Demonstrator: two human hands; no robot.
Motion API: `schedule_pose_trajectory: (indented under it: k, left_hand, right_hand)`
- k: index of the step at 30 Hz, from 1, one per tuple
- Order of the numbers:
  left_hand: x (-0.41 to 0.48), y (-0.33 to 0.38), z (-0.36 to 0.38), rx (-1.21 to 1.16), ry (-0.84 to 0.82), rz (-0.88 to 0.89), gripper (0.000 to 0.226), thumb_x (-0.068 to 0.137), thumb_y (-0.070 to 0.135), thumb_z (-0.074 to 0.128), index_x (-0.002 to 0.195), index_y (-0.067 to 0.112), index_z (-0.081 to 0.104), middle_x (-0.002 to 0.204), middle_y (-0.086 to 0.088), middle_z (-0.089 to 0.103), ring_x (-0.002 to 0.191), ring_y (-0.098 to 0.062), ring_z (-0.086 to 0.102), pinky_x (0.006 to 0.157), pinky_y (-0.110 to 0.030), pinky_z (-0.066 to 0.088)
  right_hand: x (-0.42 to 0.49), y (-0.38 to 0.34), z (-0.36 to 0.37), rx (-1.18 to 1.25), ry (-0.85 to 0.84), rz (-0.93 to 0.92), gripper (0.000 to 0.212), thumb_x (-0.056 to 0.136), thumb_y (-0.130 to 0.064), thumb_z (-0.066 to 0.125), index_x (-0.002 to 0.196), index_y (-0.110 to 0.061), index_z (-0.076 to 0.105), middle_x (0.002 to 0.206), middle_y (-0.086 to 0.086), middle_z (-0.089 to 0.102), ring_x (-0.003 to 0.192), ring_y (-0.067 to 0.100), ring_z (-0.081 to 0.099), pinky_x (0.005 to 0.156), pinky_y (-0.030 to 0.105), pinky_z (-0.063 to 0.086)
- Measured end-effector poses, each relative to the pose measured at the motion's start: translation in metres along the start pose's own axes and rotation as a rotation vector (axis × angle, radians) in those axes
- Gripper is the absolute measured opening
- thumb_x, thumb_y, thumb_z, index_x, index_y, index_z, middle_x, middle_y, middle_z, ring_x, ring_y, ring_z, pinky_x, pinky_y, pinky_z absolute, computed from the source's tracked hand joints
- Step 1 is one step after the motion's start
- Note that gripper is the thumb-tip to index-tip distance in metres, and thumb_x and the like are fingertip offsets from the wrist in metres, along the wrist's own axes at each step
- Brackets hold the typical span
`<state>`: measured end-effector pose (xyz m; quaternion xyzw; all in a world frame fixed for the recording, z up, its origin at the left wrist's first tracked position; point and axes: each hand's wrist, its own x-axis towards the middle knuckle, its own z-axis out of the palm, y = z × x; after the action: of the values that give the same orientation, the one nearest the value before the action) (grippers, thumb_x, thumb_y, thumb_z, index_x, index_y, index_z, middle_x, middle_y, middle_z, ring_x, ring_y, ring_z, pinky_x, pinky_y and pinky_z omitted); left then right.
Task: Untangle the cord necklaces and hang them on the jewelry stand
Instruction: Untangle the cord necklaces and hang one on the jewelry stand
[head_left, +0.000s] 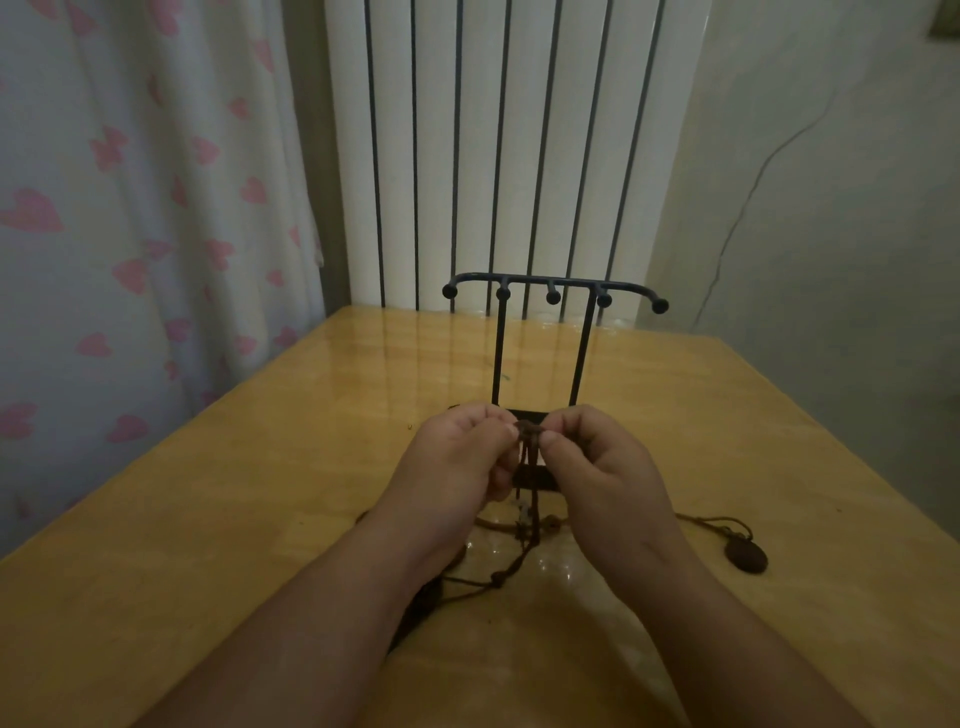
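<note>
We see a wide wooden table (260, 493) with a glossy yellow top filling the lower part of the view. Behind it stands a white radiator (514, 156) with dark gaps between its ribs, and to the left hangs a pale curtain (130, 208) printed with pink hearts.

Near the middle of the table stands the jewelry stand (550, 312), a black metal frame with two upright rods and a top bar carrying five ball-tipped hooks. All the hooks we can see are bare. Its dark base lies partly behind the hands.

Our two forearms reach in from the bottom edge. The left hand (457, 457) and the right hand (597, 462) meet just in front of the stand's base, knuckles close together. Both are curled, with thumb and fingertips pinched on a small knot of the cord necklaces (524, 551), which sits right between the two hands at fingertip height.

From that pinch, dark brown strands drop straight down between the wrists to the table, where the rest of the cords lie in loose loops under and between the forearms. One strand runs off to the right, past the right wrist, ending in a dark oval pendant (746, 557) that rests flat on the table, well apart from the right hand. A small pale bead or charm shows on the strands just below the hands, too small to make out.
</note>
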<state>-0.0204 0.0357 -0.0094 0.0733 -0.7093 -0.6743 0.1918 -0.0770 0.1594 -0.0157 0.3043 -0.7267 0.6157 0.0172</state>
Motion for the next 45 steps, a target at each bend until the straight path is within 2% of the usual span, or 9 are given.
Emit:
schedule_pose_trajectory:
  k: [5, 11, 20, 22, 26, 28, 34, 39, 45]
  left_hand:
    - [0.0, -0.001, -0.001, 0.267, 0.053, 0.088, 0.02, 0.092, 0.02, 0.055, 0.075, 0.024, 0.065, 0.06, 0.009, 0.058, 0.056, -0.001, 0.051, 0.058, -0.022, 0.042]
    - [0.002, -0.003, -0.004, 0.402, -0.002, 0.105, 0.014, 0.09, 0.022, 0.06, 0.078, 0.027, 0.065, 0.067, 0.009, 0.061, 0.057, 0.004, 0.053, 0.058, -0.02, 0.041]
    - [0.001, 0.0, -0.011, 0.624, 0.037, 0.22, 0.011, 0.091, 0.026, 0.064, 0.084, 0.032, 0.069, 0.068, 0.013, 0.063, 0.064, 0.006, 0.057, 0.053, -0.009, 0.041]
    - [0.001, -0.001, -0.007, 0.547, 0.091, 0.164, 0.013, 0.092, 0.025, 0.061, 0.081, 0.028, 0.067, 0.067, 0.01, 0.063, 0.06, 0.001, 0.056, 0.053, -0.012, 0.041]
    - [0.003, -0.002, -0.002, -0.129, 0.11, -0.19, 0.018, 0.095, 0.015, 0.052, 0.09, 0.009, 0.068, 0.065, 0.0, 0.06, 0.061, -0.013, 0.052, 0.06, -0.029, 0.043]
    - [0.005, -0.003, -0.004, -0.257, 0.088, -0.246, 0.018, 0.095, 0.013, 0.051, 0.095, 0.005, 0.067, 0.066, -0.002, 0.059, 0.059, -0.013, 0.052, 0.058, -0.029, 0.044]
    - [0.004, -0.001, -0.002, -0.074, 0.07, -0.213, 0.021, 0.094, 0.012, 0.052, 0.083, 0.011, 0.068, 0.064, -0.001, 0.062, 0.062, -0.016, 0.054, 0.061, -0.032, 0.044]
    - [0.0, -0.005, -0.004, 0.54, 0.101, 0.085, 0.005, 0.092, 0.032, 0.062, 0.096, 0.03, 0.065, 0.081, 0.009, 0.065, 0.069, 0.0, 0.061, 0.056, -0.012, 0.043]
    - [0.002, -0.007, -0.004, 0.551, 0.116, 0.144, 0.013, 0.097, 0.026, 0.057, 0.094, 0.029, 0.069, 0.082, 0.012, 0.066, 0.077, -0.002, 0.061, 0.066, -0.02, 0.047]
  right_hand:
    - [0.002, 0.007, -0.011, -0.124, -0.015, -0.073, 0.007, 0.086, -0.023, 0.061, 0.085, -0.027, 0.067, 0.079, 0.0, 0.067, 0.076, 0.019, 0.065, 0.071, 0.044, 0.058]
    - [0.005, 0.005, -0.014, -0.43, -0.055, -0.183, 0.016, 0.089, -0.029, 0.059, 0.079, -0.042, 0.056, 0.075, -0.015, 0.061, 0.075, 0.0, 0.057, 0.06, 0.015, 0.049]
    - [0.005, 0.005, -0.013, -0.548, -0.1, -0.188, 0.018, 0.095, -0.027, 0.054, 0.085, -0.041, 0.051, 0.085, -0.02, 0.055, 0.081, -0.005, 0.054, 0.066, 0.013, 0.044]
    - [0.005, 0.006, -0.009, -0.44, -0.049, -0.138, 0.018, 0.096, -0.025, 0.053, 0.084, -0.039, 0.053, 0.082, -0.016, 0.057, 0.079, -0.005, 0.054, 0.065, 0.014, 0.043]
    - [0.001, 0.006, -0.001, -0.006, -0.034, 0.11, 0.017, 0.098, -0.026, 0.051, 0.087, -0.024, 0.064, 0.071, -0.013, 0.06, 0.063, -0.002, 0.053, 0.063, 0.023, 0.045]
    - [0.0, 0.007, -0.001, 0.024, -0.064, 0.145, 0.016, 0.095, -0.025, 0.054, 0.085, -0.023, 0.067, 0.066, -0.015, 0.061, 0.061, -0.002, 0.054, 0.062, 0.022, 0.044]
    - [0.002, 0.008, -0.007, -0.074, -0.021, 0.01, 0.011, 0.089, -0.021, 0.065, 0.098, -0.026, 0.071, 0.084, -0.014, 0.071, 0.082, -0.001, 0.066, 0.07, 0.017, 0.054]
    - [0.002, 0.005, -0.005, -0.347, -0.041, -0.088, 0.022, 0.092, -0.022, 0.062, 0.085, -0.043, 0.061, 0.08, -0.018, 0.066, 0.083, -0.009, 0.06, 0.067, 0.01, 0.051]
    - [0.003, 0.006, -0.004, -0.256, 0.007, -0.019, 0.015, 0.094, -0.025, 0.057, 0.087, -0.037, 0.06, 0.081, -0.013, 0.066, 0.076, 0.001, 0.062, 0.066, 0.019, 0.053]
